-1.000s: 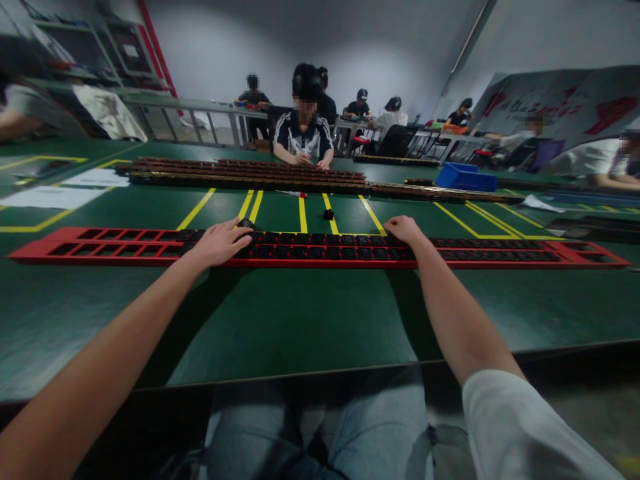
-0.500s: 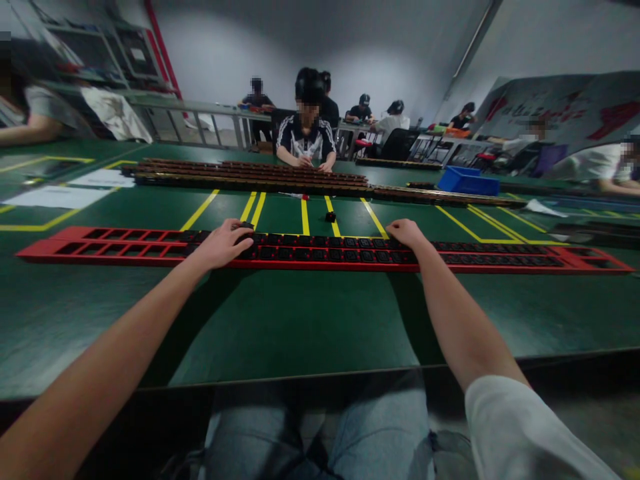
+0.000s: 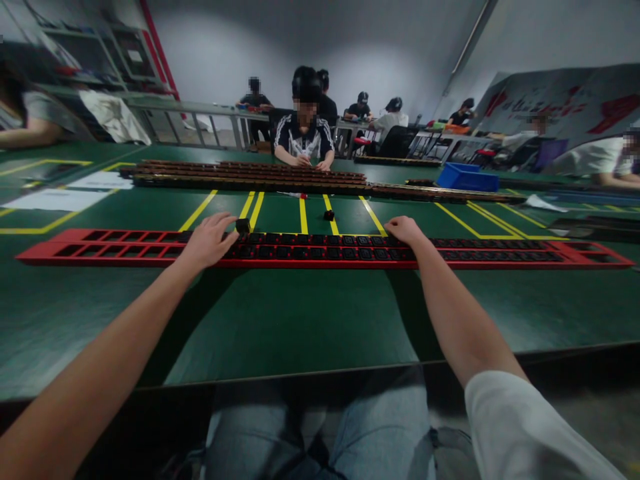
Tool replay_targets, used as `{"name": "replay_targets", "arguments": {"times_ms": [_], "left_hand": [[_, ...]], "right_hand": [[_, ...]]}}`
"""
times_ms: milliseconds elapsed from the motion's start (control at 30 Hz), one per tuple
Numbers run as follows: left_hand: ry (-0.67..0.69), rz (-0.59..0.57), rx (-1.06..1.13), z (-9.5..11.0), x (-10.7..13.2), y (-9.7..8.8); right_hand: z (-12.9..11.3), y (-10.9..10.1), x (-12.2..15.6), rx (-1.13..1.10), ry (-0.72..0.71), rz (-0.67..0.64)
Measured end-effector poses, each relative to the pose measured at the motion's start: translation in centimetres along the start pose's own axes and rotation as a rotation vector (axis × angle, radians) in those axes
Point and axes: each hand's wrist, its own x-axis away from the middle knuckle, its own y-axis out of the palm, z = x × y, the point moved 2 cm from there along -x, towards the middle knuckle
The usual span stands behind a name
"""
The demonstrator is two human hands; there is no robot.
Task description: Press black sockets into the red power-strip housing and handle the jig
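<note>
A long red frame (image 3: 320,265) with two rows of square slots lies across the table before me. Black square pieces (image 3: 365,254) fill its middle and right part; slots toward the left end stand open. My left hand (image 3: 209,239) is over the left-middle part, thumb and fingertips pinched at the left side of a small black block (image 3: 243,225), which sits above the far row. The exact finger contact is hard to see. At the right-middle, my right hand (image 3: 404,230) has its curled fingers on the frame's far edge.
Another small black block (image 3: 329,215) lies behind the frame. Stacked brown strips (image 3: 250,175) stretch across the table farther back, with a blue bin (image 3: 467,177) to their right. White papers (image 3: 60,199) lie at left. A person (image 3: 304,137) sits opposite; others work around the room.
My left hand has shifted a little left and tilted, so the black block at its fingertips shows more fully. My right hand stays in place on the frame.
</note>
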Motion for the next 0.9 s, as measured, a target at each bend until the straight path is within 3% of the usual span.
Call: {"name": "replay_targets", "arguments": {"times_ms": [167,300,733,900], "left_hand": [[-0.030,-0.299,-0.088,0.8,0.2,0.3],[-0.001,-0.360,-0.087,1.5,0.1,0.0],[0.028,-0.225,-0.071,1.0,-0.2,0.4],[-0.051,0.033,0.057,1.1,-0.1,-0.9]], "right_hand": [[-0.1,-0.2,0.2,0.003,0.004,0.001],[-0.1,-0.2,0.2,0.011,0.009,-0.002],[0.1,0.0,0.0,0.010,0.012,-0.005],[-0.2,-0.2,0.2,0.001,0.010,-0.006]]}}
